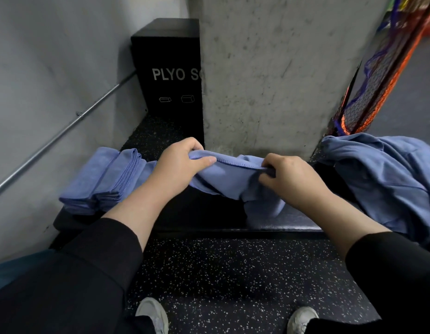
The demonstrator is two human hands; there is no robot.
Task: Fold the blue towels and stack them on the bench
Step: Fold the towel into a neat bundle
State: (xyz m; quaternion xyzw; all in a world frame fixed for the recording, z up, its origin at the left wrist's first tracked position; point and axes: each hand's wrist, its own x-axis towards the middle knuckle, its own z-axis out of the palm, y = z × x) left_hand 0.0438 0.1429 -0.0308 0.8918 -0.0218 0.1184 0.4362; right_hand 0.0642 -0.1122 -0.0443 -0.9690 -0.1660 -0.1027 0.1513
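- Shoes (153, 314), mine, toe in at the bottom edge on the speckled floor (233, 273); black sleeves (96, 256) run up from either side.
- Towel (229, 183), the one in work: held above the bench (276, 225), its stitched hem stretched between my hands, the rest sagging in loose folds until its lowest part meets the bench top. Not yet folded, as far as I can judge.
- Left hand (182, 162): fingers curled over the hem, thumb pressed on top, pinching the towel near one corner.
- Right hand (291, 177): fingers curled round the same hem further along, gripping it; the fingertips are tucked under the cloth and hidden.
- Stack (100, 182), at the bench's left end: several blue towels folded and piled in two neat columns side by side. This part of the task looks done.
- Heap (387, 179), at the right end: unfolded blue towels in a rumpled mound; how many I cannot tell. These remain to be folded.
- Behind the bench: a concrete pillar (276, 68), a black box (168, 75) lettered "PLYO", a wall rail (64, 131) and orange netting (377, 80).
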